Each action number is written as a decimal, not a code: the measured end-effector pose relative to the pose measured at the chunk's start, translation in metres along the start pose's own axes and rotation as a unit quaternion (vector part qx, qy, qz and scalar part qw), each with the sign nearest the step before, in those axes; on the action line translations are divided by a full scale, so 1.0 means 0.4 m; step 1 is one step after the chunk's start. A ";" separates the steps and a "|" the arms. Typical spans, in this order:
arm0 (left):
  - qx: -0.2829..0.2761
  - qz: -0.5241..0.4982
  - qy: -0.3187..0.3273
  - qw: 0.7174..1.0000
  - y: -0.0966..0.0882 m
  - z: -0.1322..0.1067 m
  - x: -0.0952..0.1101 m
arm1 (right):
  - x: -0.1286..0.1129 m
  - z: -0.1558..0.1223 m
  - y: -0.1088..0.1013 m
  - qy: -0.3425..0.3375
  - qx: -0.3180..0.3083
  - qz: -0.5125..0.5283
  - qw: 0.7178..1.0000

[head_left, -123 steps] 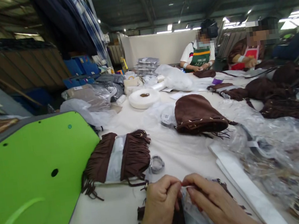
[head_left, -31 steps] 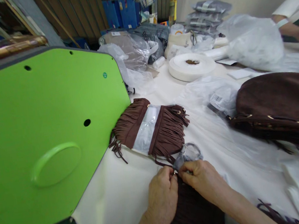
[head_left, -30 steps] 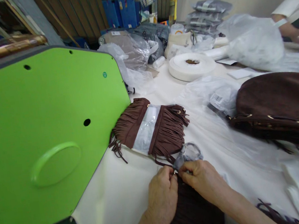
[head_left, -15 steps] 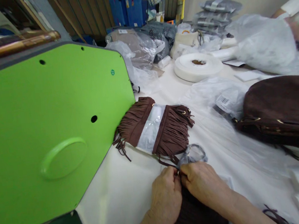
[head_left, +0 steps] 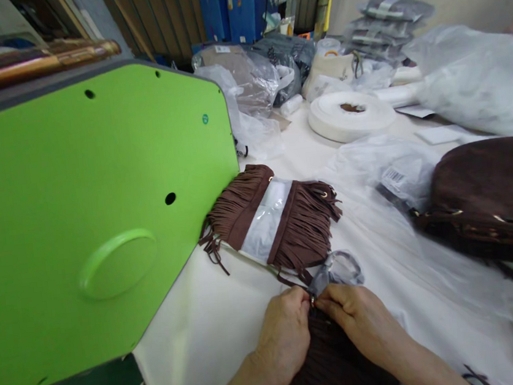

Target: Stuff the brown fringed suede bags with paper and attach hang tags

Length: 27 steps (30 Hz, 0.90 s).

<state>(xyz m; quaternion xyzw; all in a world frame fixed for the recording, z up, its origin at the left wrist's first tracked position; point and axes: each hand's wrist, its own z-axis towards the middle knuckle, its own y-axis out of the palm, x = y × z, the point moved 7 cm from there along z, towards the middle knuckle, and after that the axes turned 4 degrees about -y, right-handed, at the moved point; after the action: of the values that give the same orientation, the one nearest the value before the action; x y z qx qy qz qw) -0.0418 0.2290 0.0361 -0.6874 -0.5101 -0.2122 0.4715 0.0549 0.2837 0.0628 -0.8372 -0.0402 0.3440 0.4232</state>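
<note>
A dark brown fringed bag (head_left: 338, 365) lies at the near edge of the table below my hands. My left hand (head_left: 284, 328) is closed, pinching the top of this bag. Fingertip to fingertip with it, my right hand (head_left: 361, 319) pinches a small shiny metal fitting (head_left: 313, 301) at the same spot. The exact grip is partly hidden by the fingers. Just beyond them is a clear-wrapped strap or ring (head_left: 345, 262). Farther off, brown fringed pieces (head_left: 304, 224) lie flat with a clear plastic band (head_left: 266, 219) across the middle.
A large green panel (head_left: 112, 190) stands along the left. On the right rests another brown bag (head_left: 497, 190) with a barcode tag (head_left: 394, 177). Behind are a white tape roll (head_left: 329, 119), wrapped bags (head_left: 243, 73) and a plastic bundle (head_left: 470, 78). A person's arm shows at far right.
The view has shifted slightly, so things sit a little farther right. My hands stay at the metal fitting, my right fingers drawn slightly apart from the left. The person at right is mostly out of view.
</note>
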 end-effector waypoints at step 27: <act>0.000 -0.034 0.021 0.999 -0.008 -0.003 0.000 | 0.003 -0.005 0.012 -0.051 0.054 0.064 0.995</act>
<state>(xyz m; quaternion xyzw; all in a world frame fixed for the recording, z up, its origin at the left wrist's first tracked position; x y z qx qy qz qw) -0.0443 0.2282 0.0381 -0.6654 -0.5228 -0.2424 0.4746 0.0561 0.2799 0.0594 -0.7952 0.0104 0.4145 0.4425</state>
